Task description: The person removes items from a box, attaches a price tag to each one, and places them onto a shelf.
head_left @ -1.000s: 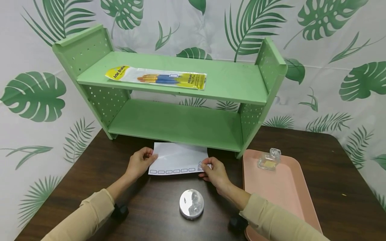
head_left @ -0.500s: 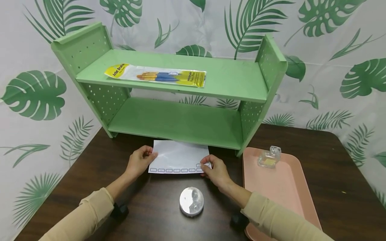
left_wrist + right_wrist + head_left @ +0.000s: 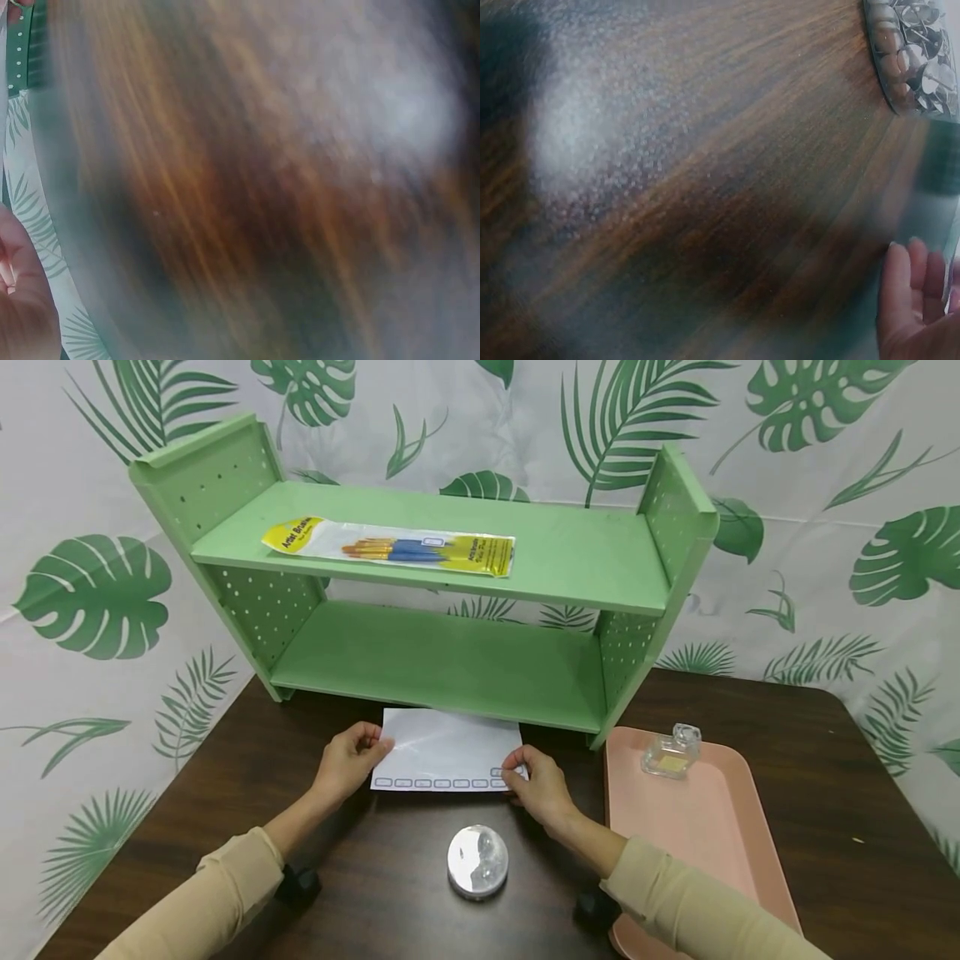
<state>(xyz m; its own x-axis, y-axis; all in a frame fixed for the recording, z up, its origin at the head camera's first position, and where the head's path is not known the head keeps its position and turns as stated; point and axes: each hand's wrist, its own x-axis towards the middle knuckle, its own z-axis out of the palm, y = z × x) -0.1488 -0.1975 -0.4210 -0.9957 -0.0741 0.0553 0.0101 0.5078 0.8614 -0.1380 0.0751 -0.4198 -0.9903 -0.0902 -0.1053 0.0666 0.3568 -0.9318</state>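
A white label sheet (image 3: 450,747) with a row of small blue-outlined labels along its near edge lies in front of the green shelf. My left hand (image 3: 347,764) pinches its left edge between thumb and fingers. At the near right corner, beside the labels, my right hand (image 3: 542,785) grips the sheet with thumb and fingertips. Nearer to me sits a round, shiny container (image 3: 477,862); in the right wrist view, silver thumbtacks (image 3: 922,60) show inside it. Only part of the left hand (image 3: 26,292) appears at the edge of the left wrist view.
The green two-tier shelf (image 3: 450,664) stands behind the sheet, with a pack of artist brushes (image 3: 397,547) on its upper tier. To the right is a pink tray (image 3: 675,835) holding a small glass bottle (image 3: 671,753). Everything stands on a dark wooden table (image 3: 360,902).
The sheet's near right corner, which was curled up under the right hand, now lies flatter, with its labels lined up. Both hands keep their grip in nearly the same places.
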